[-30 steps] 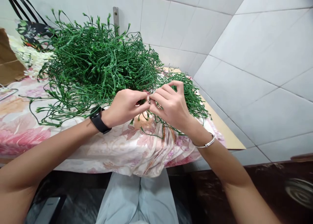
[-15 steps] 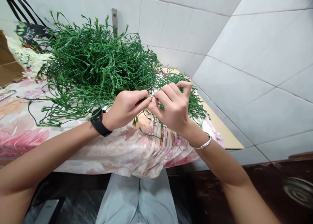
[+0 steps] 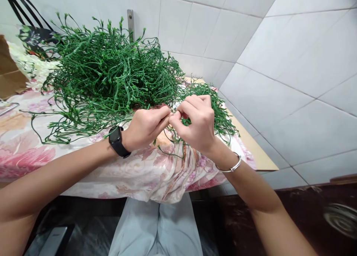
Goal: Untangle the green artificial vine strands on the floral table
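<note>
My left hand (image 3: 147,125) is closed in a pinch, a black watch (image 3: 118,141) on its wrist. Its fingertips meet those of my right hand (image 3: 195,122), which is also pinched and wears a silver bangle (image 3: 231,166). What sits between the fingertips is too small and covered to make out. Behind the hands lies a big heap of green artificial stems (image 3: 111,70) with small budded tips. A smaller bunch of green stems (image 3: 220,116) lies beyond my right hand, and a loose stem (image 3: 173,154) curls on the cloth below.
A floral cloth (image 3: 117,178) covers the table, bunched at its front edge. White artificial flowers (image 3: 41,72), brown cardboard (image 3: 11,73) and a dark floral bag (image 3: 37,38) stand at the left. Tiled walls (image 3: 301,62) close in behind and right. A phone (image 3: 52,241) lies below left.
My left hand has rolled slightly, so the watch face shows more. The right hand's fingers have curled in closer. Both hands stay together in the same place.
</note>
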`<act>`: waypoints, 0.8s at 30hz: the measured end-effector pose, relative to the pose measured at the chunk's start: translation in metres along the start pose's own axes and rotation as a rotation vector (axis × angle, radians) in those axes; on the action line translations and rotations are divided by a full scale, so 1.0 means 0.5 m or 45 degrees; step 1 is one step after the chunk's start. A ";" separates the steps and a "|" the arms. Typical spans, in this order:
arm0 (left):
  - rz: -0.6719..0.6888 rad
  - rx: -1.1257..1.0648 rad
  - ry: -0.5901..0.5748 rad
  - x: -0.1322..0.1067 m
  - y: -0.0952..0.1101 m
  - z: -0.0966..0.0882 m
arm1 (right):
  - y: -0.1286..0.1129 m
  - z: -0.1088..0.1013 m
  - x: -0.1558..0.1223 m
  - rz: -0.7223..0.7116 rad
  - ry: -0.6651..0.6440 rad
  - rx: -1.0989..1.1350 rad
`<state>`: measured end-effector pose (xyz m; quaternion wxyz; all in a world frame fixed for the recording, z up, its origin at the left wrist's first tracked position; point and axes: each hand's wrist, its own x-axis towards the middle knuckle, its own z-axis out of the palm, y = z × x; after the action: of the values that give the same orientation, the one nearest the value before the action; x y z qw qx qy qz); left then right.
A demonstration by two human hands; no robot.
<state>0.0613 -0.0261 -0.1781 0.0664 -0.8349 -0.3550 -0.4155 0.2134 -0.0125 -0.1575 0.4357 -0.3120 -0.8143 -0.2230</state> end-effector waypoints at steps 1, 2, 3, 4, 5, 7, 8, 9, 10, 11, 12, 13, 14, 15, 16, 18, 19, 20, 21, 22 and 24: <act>0.006 0.013 0.025 -0.001 0.002 0.001 | -0.001 -0.001 0.001 0.003 0.003 0.012; 0.011 0.019 0.047 -0.001 0.005 0.002 | -0.001 -0.002 0.001 0.007 0.005 0.020; 0.016 0.022 0.062 -0.002 0.008 0.003 | -0.001 -0.002 0.001 0.010 0.006 0.025; 0.018 0.022 0.074 -0.002 0.010 0.003 | -0.001 -0.002 0.001 0.012 0.004 0.027; 0.018 0.020 0.084 -0.001 0.013 0.003 | -0.001 -0.002 0.000 0.011 0.002 0.027; 0.009 0.018 0.101 0.001 0.015 0.001 | 0.001 -0.002 0.000 0.003 -0.010 0.017; 0.003 0.017 0.105 0.002 0.015 -0.001 | 0.003 -0.002 0.000 -0.005 -0.019 0.005; -0.003 0.018 0.099 0.004 0.013 -0.003 | 0.006 -0.003 0.000 -0.021 -0.038 -0.011; -0.008 0.020 0.078 0.005 0.010 -0.006 | 0.011 -0.004 0.001 -0.050 -0.072 -0.026; -0.011 0.024 0.040 0.007 0.006 -0.009 | 0.016 -0.005 0.002 -0.090 -0.124 -0.037; -0.013 0.027 -0.012 0.008 0.001 -0.012 | 0.022 -0.006 0.003 -0.140 -0.193 -0.040; -0.013 0.029 -0.070 0.009 -0.004 -0.016 | 0.028 -0.008 0.004 -0.192 -0.270 -0.032; -0.014 0.033 -0.127 0.010 -0.009 -0.019 | 0.035 -0.009 0.004 -0.240 -0.345 -0.016; -0.013 0.039 -0.165 0.011 -0.013 -0.022 | 0.040 -0.011 0.004 -0.277 -0.403 0.003; -0.009 0.045 -0.188 0.012 -0.015 -0.024 | 0.044 -0.013 0.004 -0.301 -0.439 0.018; 0.000 0.055 -0.198 0.013 -0.014 -0.028 | 0.047 -0.015 0.004 -0.320 -0.452 0.025; 0.000 0.060 -0.196 0.014 -0.012 -0.030 | 0.045 -0.016 0.003 -0.320 -0.438 0.013; -0.003 0.063 -0.188 0.014 -0.009 -0.031 | 0.042 -0.016 0.002 -0.312 -0.416 -0.011; -0.010 0.065 -0.178 0.015 -0.006 -0.032 | 0.039 -0.016 0.002 -0.291 -0.382 -0.048; -0.020 0.070 -0.162 0.016 -0.002 -0.033 | 0.035 -0.015 0.001 -0.263 -0.339 -0.095; -0.040 0.087 -0.107 0.017 0.003 -0.034 | 0.029 -0.014 0.000 -0.206 -0.251 -0.183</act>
<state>0.0546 -0.0294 -0.1608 0.0733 -0.8432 -0.3843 -0.3688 0.2274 -0.0066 -0.1525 0.3107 -0.2961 -0.8576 -0.2834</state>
